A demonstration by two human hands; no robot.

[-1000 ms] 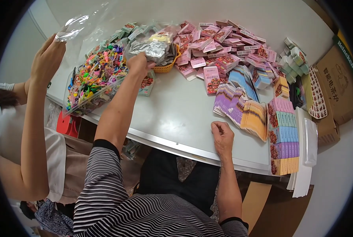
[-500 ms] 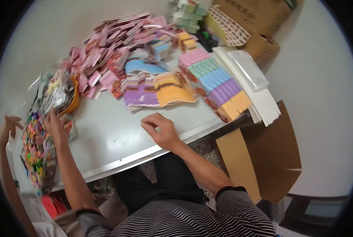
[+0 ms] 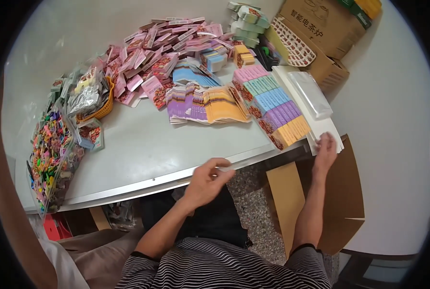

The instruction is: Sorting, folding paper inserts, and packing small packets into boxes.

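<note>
My left hand [image 3: 209, 180] hovers over the front edge of the table, its fingers curved and apart from the thumb, with nothing visible between them. At the right, my right hand [image 3: 326, 147] is at the near end of a stack of white sheets [image 3: 323, 126]. Its fingertips are blurred, so a grip on the sheets cannot be made out. A clear plastic packet [image 3: 310, 94] lies on that stack. Beside it stands a block of small boxes [image 3: 273, 108] in pink, green, blue, purple and yellow rows. Flat purple cartons [image 3: 186, 103] and orange cartons [image 3: 222, 103] lie left of the block.
Pink boxes [image 3: 152, 62] are heaped at the back. A yellow basket [image 3: 99, 111] holds silvery packets, near a bag of colourful small pieces [image 3: 51, 154]. An open cardboard box [image 3: 330, 202] stands below the right edge. Another person's arm [image 3: 17, 202] reaches along the far left.
My left hand has left the basket and moved right to the table's front edge. My right hand has gone from the middle of the table to the white sheets.
</note>
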